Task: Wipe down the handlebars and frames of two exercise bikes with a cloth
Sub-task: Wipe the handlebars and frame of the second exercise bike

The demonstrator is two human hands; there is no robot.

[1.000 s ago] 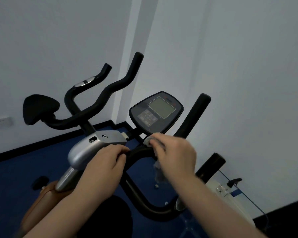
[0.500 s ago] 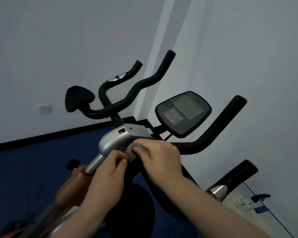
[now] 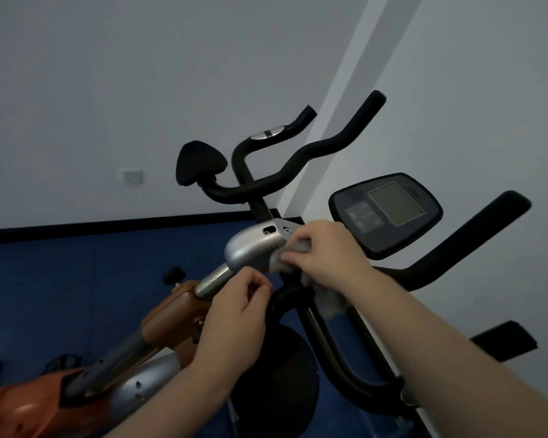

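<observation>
My right hand [image 3: 328, 252] presses a grey cloth [image 3: 329, 303] against the right side of the silver stem housing [image 3: 250, 248] of the near bike. Part of the cloth hangs below my wrist. My left hand [image 3: 238, 306] is curled around the silver post [image 3: 211, 281] just below that housing. The near bike's black handlebar [image 3: 469, 241] runs out to the right, under its console [image 3: 389, 213]. Its orange frame [image 3: 171, 317] slopes down to the lower left. A second bike's black handlebars [image 3: 298, 165] and arm pad [image 3: 200, 162] stand behind, by the wall.
White walls meet in a corner behind the bikes, with a socket [image 3: 130, 177] on the left wall. Blue floor [image 3: 60, 279] lies to the left, edged by a black skirting. A black flywheel cover [image 3: 276, 374] sits below my hands.
My view has swung left and down. My right hand has slid the cloth from the handlebar's centre up onto the silver housing. My left hand has moved down to the post.
</observation>
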